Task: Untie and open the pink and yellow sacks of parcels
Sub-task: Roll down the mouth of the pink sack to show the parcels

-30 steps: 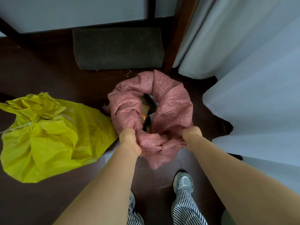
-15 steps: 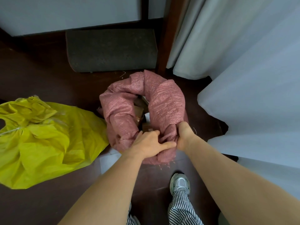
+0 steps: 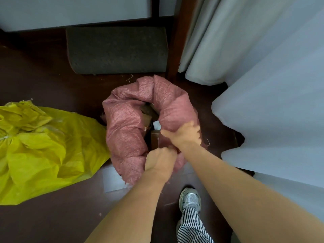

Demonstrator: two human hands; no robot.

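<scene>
Dark wood floor (image 3: 43,225), grey mat (image 3: 117,50) by the wall, pale curtains (image 3: 245,50) at right. Both arms reach down. Left hand (image 3: 160,161) fisted on the near rim of the pink sack (image 3: 126,134); right hand (image 3: 184,134) clamps the rolled rim just right of it. Sack mouth open, parcels (image 3: 154,137) visible inside. Yellow sack (image 3: 43,151) lies just left of the pink one, neck tied.

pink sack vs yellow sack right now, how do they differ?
The pink sack is open, its mouth rolled down into a thick ring with parcels showing; the yellow sack is bunched shut at its neck. The left hand and right hand grip the pink sack; the yellow sack lies untouched. Both rest on the dark floor.
</scene>
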